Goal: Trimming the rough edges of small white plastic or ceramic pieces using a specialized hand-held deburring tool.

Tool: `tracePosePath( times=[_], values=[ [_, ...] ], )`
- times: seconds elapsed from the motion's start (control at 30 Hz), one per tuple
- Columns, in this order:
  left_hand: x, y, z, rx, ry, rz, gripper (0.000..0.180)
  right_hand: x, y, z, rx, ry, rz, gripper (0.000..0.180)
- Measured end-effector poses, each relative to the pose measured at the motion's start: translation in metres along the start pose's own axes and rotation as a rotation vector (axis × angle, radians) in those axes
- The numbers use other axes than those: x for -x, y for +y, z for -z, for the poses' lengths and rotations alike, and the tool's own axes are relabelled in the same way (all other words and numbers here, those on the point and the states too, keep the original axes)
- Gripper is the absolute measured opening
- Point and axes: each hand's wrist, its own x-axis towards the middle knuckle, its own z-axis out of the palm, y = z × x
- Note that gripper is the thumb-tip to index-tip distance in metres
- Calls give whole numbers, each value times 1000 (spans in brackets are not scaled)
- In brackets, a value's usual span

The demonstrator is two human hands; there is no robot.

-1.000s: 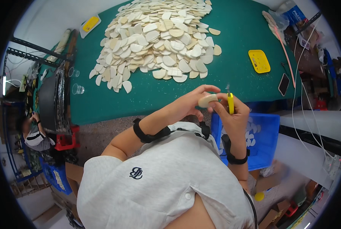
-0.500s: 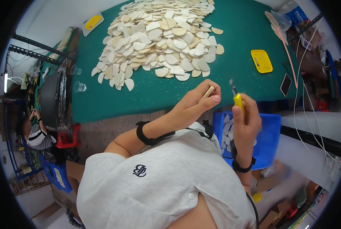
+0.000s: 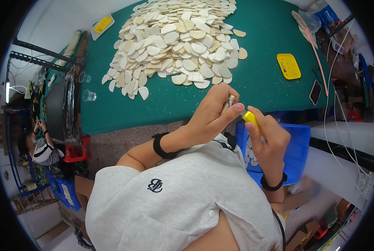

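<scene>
A small, flat, cream-coloured piece (image 3: 228, 103) is pinched between the thumb and fingers of the left hand (image 3: 210, 117), which is closed on it just past the near edge of the green-covered work table (image 3: 262, 62). The right hand (image 3: 268, 140) is clenched around a yellow-handled trimming tool (image 3: 250, 119), whose tip is brought up against the held piece. The step in hand is judged to be the trimming or scraping of that piece's edge. For the next move, a steady pinch and a short, controlled stroke of the tool away from the left fingertips would be called for, since the tip lies right beside them.

Below the table's near edge, under the right hand, an open blue plastic bin (image 3: 297, 146) is seen, with a few pale pieces in it. On the table, well beyond the hands, a large heap of pale half-round flat pieces (image 3: 174, 46) is spread. To the right of the heap a yellow perforated rectangular tray (image 3: 288, 66) lies, and nearer the table's right edge a dark phone (image 3: 315, 92). At the table's far left corner a second yellow tray (image 3: 102, 25) is set, and 2 clear plastic cups (image 3: 86, 87) stand at its left side. Left of the table, another person in a striped top (image 3: 44, 150) is seated, well apart. Nothing is seen between the hands and the bin.
</scene>
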Motion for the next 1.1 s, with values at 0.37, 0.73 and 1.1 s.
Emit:
tracePosePath(
  times=[0.37, 0.73, 1.1],
  values=[
    [-3, -6, 1, -35, 75, -75, 30, -4, 0, -2, 80, 8, 49, 29],
    [-3, -9, 0, -113, 101, -66, 31, -5, 2, -6, 97, 25, 33, 27],
    [-3, -10, 1, -88, 68, -72, 33, -4, 3, -3, -12, -15, -2, 25]
  ],
)
